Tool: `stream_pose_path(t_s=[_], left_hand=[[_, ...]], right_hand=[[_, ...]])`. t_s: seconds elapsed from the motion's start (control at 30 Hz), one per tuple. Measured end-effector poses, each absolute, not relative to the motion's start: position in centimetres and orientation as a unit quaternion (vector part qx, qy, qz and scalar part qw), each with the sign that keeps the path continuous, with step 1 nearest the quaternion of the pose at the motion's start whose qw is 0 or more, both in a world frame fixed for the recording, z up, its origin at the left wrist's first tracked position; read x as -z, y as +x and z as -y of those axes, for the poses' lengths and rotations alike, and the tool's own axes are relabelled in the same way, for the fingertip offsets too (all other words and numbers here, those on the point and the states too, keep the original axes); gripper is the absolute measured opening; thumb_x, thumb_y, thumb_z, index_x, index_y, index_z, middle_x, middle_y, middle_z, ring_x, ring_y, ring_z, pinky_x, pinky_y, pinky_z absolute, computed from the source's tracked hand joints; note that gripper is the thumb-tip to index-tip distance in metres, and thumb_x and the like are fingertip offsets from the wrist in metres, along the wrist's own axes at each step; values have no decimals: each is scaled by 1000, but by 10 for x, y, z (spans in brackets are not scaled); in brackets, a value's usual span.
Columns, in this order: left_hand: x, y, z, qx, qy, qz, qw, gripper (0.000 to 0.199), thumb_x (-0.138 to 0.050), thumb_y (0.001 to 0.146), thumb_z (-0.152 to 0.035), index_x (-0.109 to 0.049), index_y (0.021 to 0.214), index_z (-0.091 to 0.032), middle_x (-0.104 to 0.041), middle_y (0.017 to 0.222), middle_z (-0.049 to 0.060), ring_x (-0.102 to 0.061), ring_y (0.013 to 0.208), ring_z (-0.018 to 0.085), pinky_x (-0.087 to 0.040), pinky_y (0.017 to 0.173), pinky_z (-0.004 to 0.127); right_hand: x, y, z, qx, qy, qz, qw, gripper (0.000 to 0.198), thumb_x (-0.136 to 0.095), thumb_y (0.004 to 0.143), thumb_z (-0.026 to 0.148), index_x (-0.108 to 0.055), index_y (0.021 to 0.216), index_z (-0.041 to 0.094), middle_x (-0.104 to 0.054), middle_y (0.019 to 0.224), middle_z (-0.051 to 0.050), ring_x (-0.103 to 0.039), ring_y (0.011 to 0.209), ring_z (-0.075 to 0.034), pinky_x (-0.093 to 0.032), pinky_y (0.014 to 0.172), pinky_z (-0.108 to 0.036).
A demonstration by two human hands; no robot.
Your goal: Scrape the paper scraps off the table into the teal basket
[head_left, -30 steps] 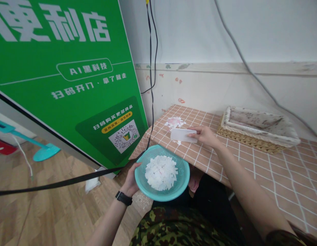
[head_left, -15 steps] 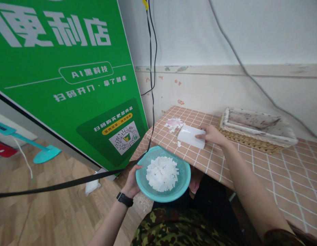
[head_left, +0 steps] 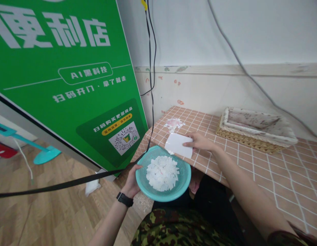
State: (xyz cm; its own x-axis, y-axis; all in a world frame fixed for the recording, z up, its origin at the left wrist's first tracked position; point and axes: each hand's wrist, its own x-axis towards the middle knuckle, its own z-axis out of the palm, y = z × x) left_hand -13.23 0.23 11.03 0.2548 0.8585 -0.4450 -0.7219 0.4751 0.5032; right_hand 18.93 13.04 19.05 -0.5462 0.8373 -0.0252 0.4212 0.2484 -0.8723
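Observation:
My left hand (head_left: 132, 181) grips the left rim of a teal plastic colander (head_left: 185, 186), held just below the table edge. A heap of white paper scraps (head_left: 162, 173) lies inside it. In my right hand (head_left: 200, 141) is a white card (head_left: 178, 144), pinched at its right end and lying low over the tabletop near the colander's far rim. A few scraps show at the card's lower left edge. Beyond the card, a small pile of white and pinkish paper scraps (head_left: 174, 123) rests on the table.
The table has a brown checked cloth (head_left: 263, 167). A wicker basket with a floral lining (head_left: 255, 138) stands at the back right. A green cabinet (head_left: 78, 112) rises on the left, and a black strap (head_left: 71, 184) crosses in front of it. Black cables hang by the wall.
My right hand has drawn the card left and toward me, from beside the scrap pile to the table edge by the colander. The colander and my left hand have stayed in place.

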Motion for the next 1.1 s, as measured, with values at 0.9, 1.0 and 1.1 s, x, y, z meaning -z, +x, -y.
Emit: stream_pose_path(t_s=[0.9, 1.0, 1.1], left_hand=[[-106, -142, -2, -511, 97, -365, 772, 31, -56, 78, -22, -62, 103, -6, -71, 91, 14, -67, 85, 28, -47, 85, 41], [-104, -143, -2, -502, 97, -357, 782, 34, -55, 78, -25, -61, 105, -5, -71, 92, 16, -66, 87, 29, -45, 87, 42], [-102, -144, -2, -493, 96, -346, 793, 38, -55, 79, -27, -60, 108, -4, -70, 96, 17, -65, 90, 30, -45, 88, 43]], right_hand=[[-187, 212, -164, -130, -523, 776, 328, 37, -54, 80, 38, -64, 109, 17, -68, 99, -6, -63, 80, -20, -47, 70, -29], [-195, 196, -171, -105, -530, 781, 313, 37, -53, 81, 35, -63, 112, 17, -69, 98, -7, -63, 79, -21, -46, 72, -30], [-198, 177, -180, -93, -522, 793, 300, 38, -53, 81, 32, -62, 114, 16, -68, 102, -9, -63, 86, -22, -45, 76, -31]])
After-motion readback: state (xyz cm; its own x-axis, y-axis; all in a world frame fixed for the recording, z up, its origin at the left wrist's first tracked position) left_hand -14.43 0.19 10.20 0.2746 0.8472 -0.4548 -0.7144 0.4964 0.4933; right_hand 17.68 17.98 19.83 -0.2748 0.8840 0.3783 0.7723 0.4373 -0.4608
